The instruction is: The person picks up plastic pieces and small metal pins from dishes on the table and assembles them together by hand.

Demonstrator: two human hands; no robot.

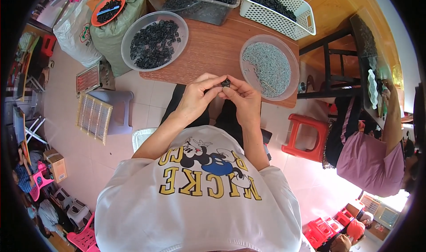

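Between the fingertips of both hands, in front of the table's near edge, sits a small black plastic part (226, 82). My left hand (202, 93) pinches it from the left with thumb and forefinger. From the other side my right hand (243, 97) closes on the same part, its fingers curled. A clear round tub (183, 27) of black plastic pieces stands on the table beyond my left hand. To the right, a second clear tub (291, 84) holds many small silvery screw-like pins. The part's finer shape is hidden by my fingers.
On the brown wooden table (208, 43) stand a clear bin (217, 16) and a white perforated basket (279, 25), both with black pieces. Left are sacks (120, 35) with an orange bowl (94, 18). A red stool (306, 136) and a person in purple (370, 163) are right.
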